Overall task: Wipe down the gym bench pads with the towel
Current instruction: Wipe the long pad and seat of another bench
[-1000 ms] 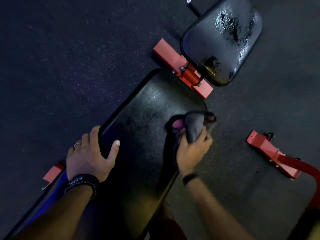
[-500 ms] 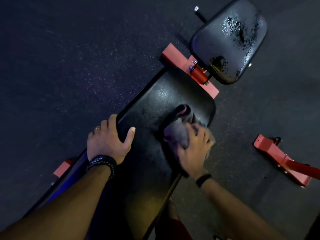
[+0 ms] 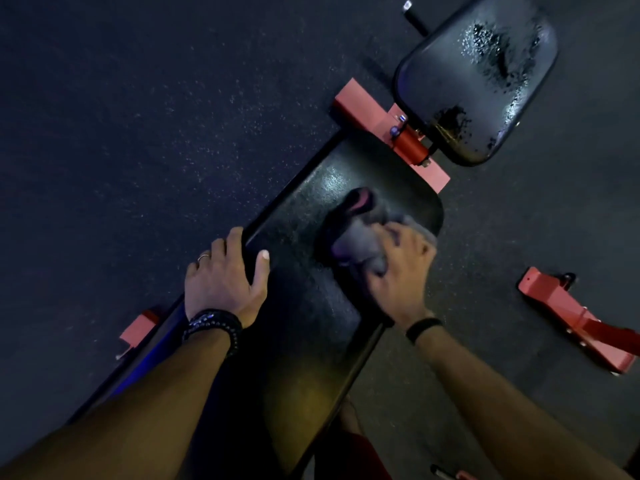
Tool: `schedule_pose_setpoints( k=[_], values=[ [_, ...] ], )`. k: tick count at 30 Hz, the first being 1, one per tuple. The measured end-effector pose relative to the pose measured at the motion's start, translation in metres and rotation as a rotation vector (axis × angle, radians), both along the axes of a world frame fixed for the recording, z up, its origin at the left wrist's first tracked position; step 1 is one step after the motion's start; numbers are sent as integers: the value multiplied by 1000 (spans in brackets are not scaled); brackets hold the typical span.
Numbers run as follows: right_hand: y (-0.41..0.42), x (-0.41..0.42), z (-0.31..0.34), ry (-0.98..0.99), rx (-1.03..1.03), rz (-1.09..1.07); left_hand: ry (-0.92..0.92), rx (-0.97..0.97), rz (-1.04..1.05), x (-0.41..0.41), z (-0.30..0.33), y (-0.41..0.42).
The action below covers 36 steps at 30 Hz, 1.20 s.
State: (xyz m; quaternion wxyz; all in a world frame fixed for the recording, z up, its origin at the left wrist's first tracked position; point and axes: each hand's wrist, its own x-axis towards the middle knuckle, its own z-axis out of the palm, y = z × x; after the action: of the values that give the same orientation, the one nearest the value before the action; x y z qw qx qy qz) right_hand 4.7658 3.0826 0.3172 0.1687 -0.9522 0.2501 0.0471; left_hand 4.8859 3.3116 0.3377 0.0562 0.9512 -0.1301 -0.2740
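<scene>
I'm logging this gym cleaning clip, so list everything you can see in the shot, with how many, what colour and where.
long bench pad: one, black, running from lower centre up to the middle
small seat pad: one, black and shiny with worn or wet patches, top right
bench frame crossbar: one, red, between the two pads
red foot: one, left of the long pad, low down
separate red frame piece: one, on the floor at right
towel: one, grey with pink and dark parts, bunched on the long pad's far end
floor: dark, speckled, all around
left hand: ring and dark bracelets, resting on the pad's left edge
right hand: dark wristband, pressing the towel
</scene>
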Motion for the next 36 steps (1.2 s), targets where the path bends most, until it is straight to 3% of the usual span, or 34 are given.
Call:
schedule_pose_setpoints(
  k=[4,5,6,8,11,13,15,18,21,24,26,28,31,33,36],
  values=[
    [-43,91,-19,202,-113,-569,12,15,-7,2,-2,0],
    [-36,120,-21,241,-94,-618,14,15,-8,2,-2,-1],
    [-24,140,-22,242,-75,-564,17,14,-7,2,-1,-1],
    [8,144,-17,147,-57,-252,25,10,-6,3,-2,-1],
    [26,55,4,54,87,179,38,1,1,4,-2,1],
    [-18,7,3,25,88,248,47,-8,6,4,-2,1],
    [-68,7,-13,40,19,57,41,-14,3,4,-4,2],
    [-103,46,-37,103,66,-572,12,-13,-2,2,-5,2],
    [-77,47,-33,31,90,-887,-23,-8,-6,2,-4,1],
    [-2,14,-15,-15,145,-1148,-23,-1,3,3,-4,2],
    [53,-7,13,147,89,-1031,-10,-42,1,3,-5,2],
    [81,-27,47,295,84,-723,24,-138,16,3,6,4],
    [76,-43,90,393,378,-324,21,-201,-80,-14,35,14],
    [65,-44,125,456,559,-206,-7,-181,-161,-34,63,19],
    [55,-46,172,345,656,-239,15,-257,-147,-66,112,19]
  ],
)
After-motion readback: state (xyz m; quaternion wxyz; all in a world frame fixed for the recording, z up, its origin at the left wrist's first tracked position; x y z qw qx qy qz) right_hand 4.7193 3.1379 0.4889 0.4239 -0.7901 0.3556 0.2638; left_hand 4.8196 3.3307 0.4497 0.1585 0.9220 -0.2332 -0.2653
